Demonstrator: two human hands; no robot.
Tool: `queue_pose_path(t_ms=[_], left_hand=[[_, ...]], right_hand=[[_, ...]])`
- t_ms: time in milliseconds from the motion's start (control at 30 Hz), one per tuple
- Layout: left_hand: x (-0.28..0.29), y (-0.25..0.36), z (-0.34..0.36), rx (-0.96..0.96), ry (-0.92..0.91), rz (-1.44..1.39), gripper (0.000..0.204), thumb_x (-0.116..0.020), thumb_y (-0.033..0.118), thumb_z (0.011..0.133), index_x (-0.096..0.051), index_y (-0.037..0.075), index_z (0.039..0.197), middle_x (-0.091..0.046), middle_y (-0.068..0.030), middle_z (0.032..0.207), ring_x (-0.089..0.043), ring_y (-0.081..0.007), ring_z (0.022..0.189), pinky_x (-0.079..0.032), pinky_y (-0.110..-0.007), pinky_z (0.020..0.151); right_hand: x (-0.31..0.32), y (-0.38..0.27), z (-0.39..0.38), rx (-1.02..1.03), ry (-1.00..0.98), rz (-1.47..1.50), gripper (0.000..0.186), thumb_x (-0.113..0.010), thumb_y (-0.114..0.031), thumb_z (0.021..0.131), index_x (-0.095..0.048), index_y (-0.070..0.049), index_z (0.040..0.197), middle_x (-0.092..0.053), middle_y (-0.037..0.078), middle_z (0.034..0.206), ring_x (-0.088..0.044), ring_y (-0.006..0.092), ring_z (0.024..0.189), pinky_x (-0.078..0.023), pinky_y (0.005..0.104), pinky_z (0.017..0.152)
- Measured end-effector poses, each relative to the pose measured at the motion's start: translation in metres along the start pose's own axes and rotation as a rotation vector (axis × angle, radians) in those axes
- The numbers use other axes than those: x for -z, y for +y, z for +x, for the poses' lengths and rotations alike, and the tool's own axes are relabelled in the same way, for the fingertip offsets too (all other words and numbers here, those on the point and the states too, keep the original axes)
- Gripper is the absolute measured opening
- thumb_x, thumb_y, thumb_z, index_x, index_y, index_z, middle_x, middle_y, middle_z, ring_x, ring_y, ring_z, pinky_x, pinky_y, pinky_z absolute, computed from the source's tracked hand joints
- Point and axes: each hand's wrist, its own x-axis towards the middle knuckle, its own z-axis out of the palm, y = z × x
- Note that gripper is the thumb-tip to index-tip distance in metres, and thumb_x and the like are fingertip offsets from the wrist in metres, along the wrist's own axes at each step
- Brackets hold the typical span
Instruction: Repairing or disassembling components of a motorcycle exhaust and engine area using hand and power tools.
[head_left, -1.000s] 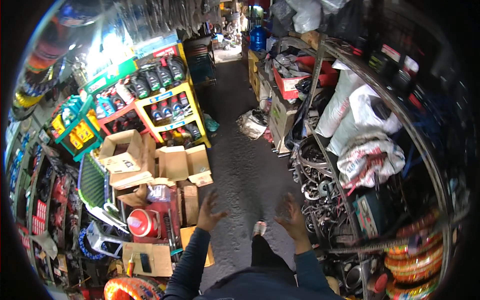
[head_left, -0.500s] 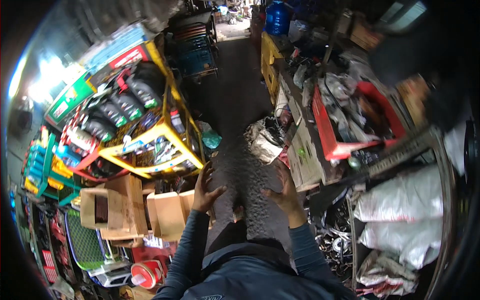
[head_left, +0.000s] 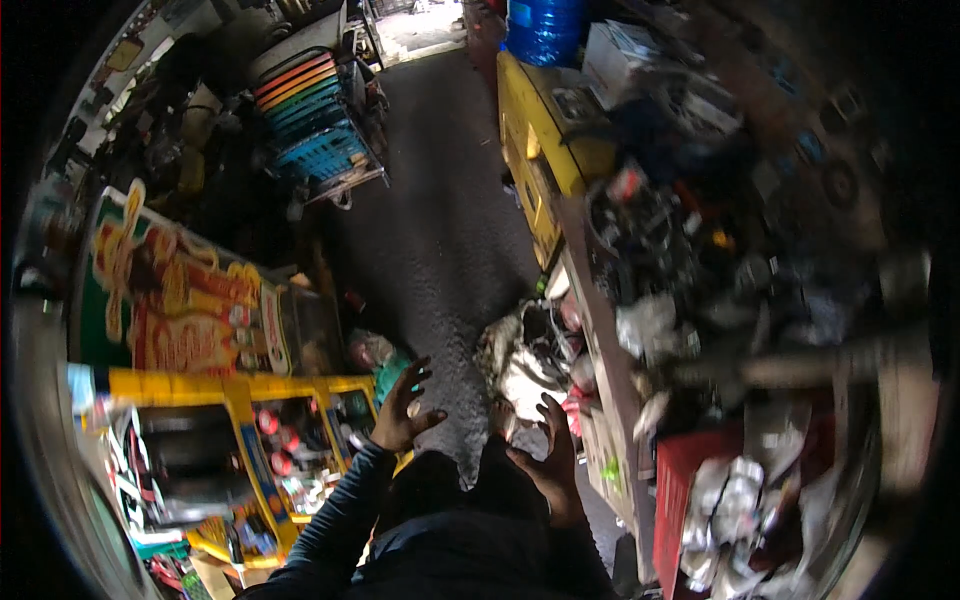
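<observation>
Pale crumpled sack (head_left: 525,370), soft, creased and irregular, dark items on top; lies on the floor just off centre toward 5 o'clock. Clock face read from mid-view, 12 at the top.

Workbench (head_left: 620,430), worn wooden edge, top heaped with small parts, some blurred; 3 o'clock.

Display rack (head_left: 245,430), yellow frame, square bays holding bottles and packages; 8 o'clock.

Signboard (head_left: 200,310), flat, printed in red and yellow; 9 o'clock.

Crate (head_left: 675,510), red, straight-walled, holding crumpled grey-white film; between 4 and 5 o'clock.

Stack (head_left: 315,120) of slatted pieces, banded red through blue; between 10 and 11 o'clock.

Water bottle (head_left: 545,35), blue, ribbed, translucent; between 12 and 1 o'clock.

Left hand (head_left: 405,405), 7 o'clock, fingers spread and curved, holding nothing; near the plastic bag.

Right hand (head_left: 548,460), 5 o'clock, half open, thumb well apart, grasping nothing; fingertips overlap the sack's edge in view, contact cannot be told.

Plastic bag (head_left: 392,375), green, thin, crinkled; 8 o'clock.

Surface: floor (head_left: 440,200), dark grey, rough, pitted.

Room: narrow, dim, crowded aisle; bright opening (head_left: 420,30) near 12 o'clock.
</observation>
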Motion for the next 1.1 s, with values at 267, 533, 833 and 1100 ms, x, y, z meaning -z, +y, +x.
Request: queue_pose_path(t_ms=[267,533,833,1100], left_hand=[[0.143,0.037,0.283,-0.029,0.004,0.015,0.089,-0.082,0.023,0.073,-0.031,0.006,0.145,-0.040,-0.0142,0.144,-0.039,-0.0301,0.133,-0.037,-0.044,0.106],[0.314,0.176,0.601,-0.066,-0.038,-0.072,0.090,-0.082,0.029,0.074,-0.032,0.009,0.145,-0.041,-0.0142,0.144,-0.043,-0.0301,0.130,-0.039,-0.046,0.104],[0.494,0.273,0.993,-0.202,0.080,-0.177,0.090,-0.082,0.033,0.073,-0.031,0.010,0.144,-0.036,-0.0112,0.147,-0.041,-0.0297,0.132,-0.037,-0.047,0.105],[0.632,0.371,1.295,-0.257,0.108,-0.517,0.087,-0.078,0.038,0.077,-0.031,0.008,0.144,-0.038,-0.0076,0.142,-0.043,-0.0240,0.125,-0.042,-0.037,0.099]], right_hand=[[-0.055,-0.035,0.340,0.043,-0.142,-0.065,0.091,-0.087,-0.021,0.066,-0.036,-0.007,0.140,-0.046,0.011,0.135,-0.045,0.0252,0.126,-0.040,0.0419,0.102],[-0.178,-0.139,0.691,-0.081,-0.160,-0.187,0.103,-0.088,-0.039,0.062,-0.033,-0.004,0.141,-0.043,0.016,0.140,-0.042,0.0314,0.130,-0.035,0.0459,0.107],[-0.279,-0.198,1.137,-0.021,-0.295,-0.187,0.100,-0.086,-0.033,0.066,-0.030,-0.007,0.144,-0.038,0.015,0.145,-0.041,0.0335,0.132,-0.035,0.0498,0.107],[-0.408,-0.298,1.508,0.065,-0.358,-0.109,0.090,-0.084,-0.017,0.071,-0.032,-0.008,0.144,-0.039,0.013,0.145,-0.042,0.0311,0.131,-0.037,0.0461,0.105]])
